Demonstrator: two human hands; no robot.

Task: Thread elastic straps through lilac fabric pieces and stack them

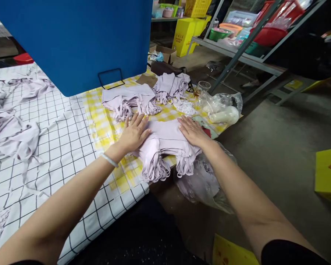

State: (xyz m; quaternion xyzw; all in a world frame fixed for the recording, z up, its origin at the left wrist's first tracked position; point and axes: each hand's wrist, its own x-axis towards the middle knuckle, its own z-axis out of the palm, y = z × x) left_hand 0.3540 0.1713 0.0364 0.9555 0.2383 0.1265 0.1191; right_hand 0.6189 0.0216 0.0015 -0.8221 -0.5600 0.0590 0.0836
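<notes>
Two hands are down flat in the head view: the left hand (135, 132) is at the left edge of a stack of pale lilac cloth pieces (167, 141), fingers fanned wide, and the right hand (192, 130) lies palm-down across its right side, fingers extended and closer together. Neither is gripping anything! A pale bangle (109, 160) rings the left wrist.

And the stack itself sits right at the near edge of the tabletop (79, 158), on a yellow checked cloth (121, 182), its looped straps spilling toward the person. Just beyond the stack, here's a second stack (131, 96), slightly to its left, and a third stack (171, 84) farther back. Between those and the right hand, a small white heap (184, 106).

Right of the stack, a clear bag (234, 101) with a pale bundle inside, and behind that a clear cup (203, 87). Below the stack's right side, another plastic bag (206, 180) bulges out. Well to the stack's left, loose lilac pieces (13, 134) are strewn about, and beyond it, towering, a big blue panel (107, 40)!
</notes>
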